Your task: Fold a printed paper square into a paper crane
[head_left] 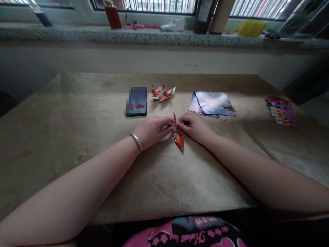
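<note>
Between my two hands lies a folded piece of red patterned paper, long and pointed at both ends, low over the table. My left hand, with a silver bangle at the wrist, pinches its left edge near the middle. From the other side my right hand grips the same paper with thumb and curled fingers. The fingertips cover part of its middle. Just beyond sit several folded red-and-white paper pieces, bunched together with points sticking up.
A dark phone-like device, partly blurred out, lies left of the folded pieces. Blue-and-white printed sheets are stacked beyond my right hand. More colourful printed papers lie far right on the tan table. Bottles and small items line the granite windowsill.
</note>
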Available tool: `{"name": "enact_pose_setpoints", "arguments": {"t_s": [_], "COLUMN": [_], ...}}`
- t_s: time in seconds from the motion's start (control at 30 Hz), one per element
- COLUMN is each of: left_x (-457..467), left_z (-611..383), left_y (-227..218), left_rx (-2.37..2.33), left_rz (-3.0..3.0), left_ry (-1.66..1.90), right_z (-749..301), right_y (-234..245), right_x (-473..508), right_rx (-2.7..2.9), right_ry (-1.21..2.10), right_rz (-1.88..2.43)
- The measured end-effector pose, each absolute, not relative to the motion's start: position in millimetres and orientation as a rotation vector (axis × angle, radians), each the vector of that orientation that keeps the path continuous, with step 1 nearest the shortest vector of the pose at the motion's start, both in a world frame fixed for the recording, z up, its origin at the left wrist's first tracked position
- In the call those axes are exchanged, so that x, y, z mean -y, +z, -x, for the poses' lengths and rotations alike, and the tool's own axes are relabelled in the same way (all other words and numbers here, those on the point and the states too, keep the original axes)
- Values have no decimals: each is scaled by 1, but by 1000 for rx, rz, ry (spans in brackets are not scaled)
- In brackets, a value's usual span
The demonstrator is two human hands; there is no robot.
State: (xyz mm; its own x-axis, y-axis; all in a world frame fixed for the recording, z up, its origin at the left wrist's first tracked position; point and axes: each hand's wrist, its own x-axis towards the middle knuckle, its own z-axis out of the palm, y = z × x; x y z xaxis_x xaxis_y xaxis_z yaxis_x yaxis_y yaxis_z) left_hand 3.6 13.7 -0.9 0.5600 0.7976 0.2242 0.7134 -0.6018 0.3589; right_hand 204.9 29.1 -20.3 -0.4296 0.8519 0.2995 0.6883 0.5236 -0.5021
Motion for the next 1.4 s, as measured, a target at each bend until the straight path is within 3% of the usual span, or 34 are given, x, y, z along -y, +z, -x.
{"name": "enact_pose_setpoints", "arguments": {"t_s": [0.3,0.77,1.4], "left_x": [-15,-15,-13], "left_z": [-4,-4,-7], "left_y": [-9,-8,-6], "left_rx": [-1250,-1220,-1214], "left_rz": [-2678,-2688,-2721], "left_ry": [557,590,545], "right_z": [-203,-212,-214], "right_y": [-23,-17,-19], "right_x": [-30,-23,-28], "right_rx": [2169,2310,2397], "right_ry": [409,379,301], "right_rz": [1345,1090,1055]}}
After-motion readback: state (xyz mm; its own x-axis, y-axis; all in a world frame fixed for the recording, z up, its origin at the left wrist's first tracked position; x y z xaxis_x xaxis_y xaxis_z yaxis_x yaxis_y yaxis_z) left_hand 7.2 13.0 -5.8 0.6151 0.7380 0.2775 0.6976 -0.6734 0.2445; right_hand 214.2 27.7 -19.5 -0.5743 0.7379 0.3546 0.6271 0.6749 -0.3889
